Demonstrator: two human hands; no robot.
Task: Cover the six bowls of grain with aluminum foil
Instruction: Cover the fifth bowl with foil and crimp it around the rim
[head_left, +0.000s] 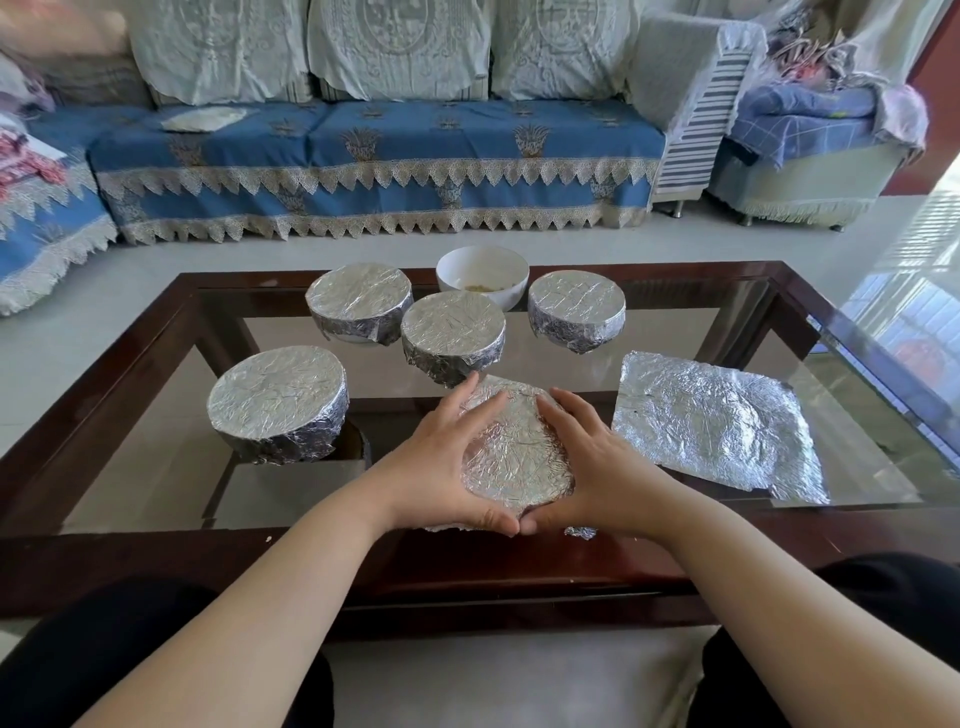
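The glass-topped desk (675, 332) carries everything, and places here are told from the near bowl (514, 457) at its front edge. A loose foil sheet (711, 421) lies just right of it; four wrapped bowls stand behind and to its left, and the open bowl (483, 273) sits farthest behind. The left hand (441, 462) and right hand (592, 467) cup the near bowl, fingers curled down its foil. Hard squeezing could tear the foil or slide the bowl on the glass.

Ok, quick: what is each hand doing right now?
Left hand: fingers curved round the left side of the foil-covered bowl, pressing the foil down.
Right hand: the same on the bowl's right side.
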